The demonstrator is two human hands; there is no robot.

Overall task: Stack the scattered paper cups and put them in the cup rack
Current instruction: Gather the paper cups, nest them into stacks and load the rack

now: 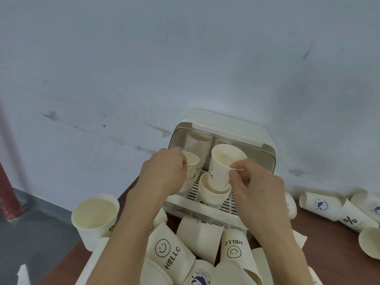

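A smiley-printed paper cup was pinched at its rim by the right hand, its base seated in the short stack on the slatted floor of the cup rack. A second cup was gripped by the curled left hand above another stack. Loose cups lay scattered on the brown table.

A scuffed pale wall backs a brown table; grey floor, red pipe left.
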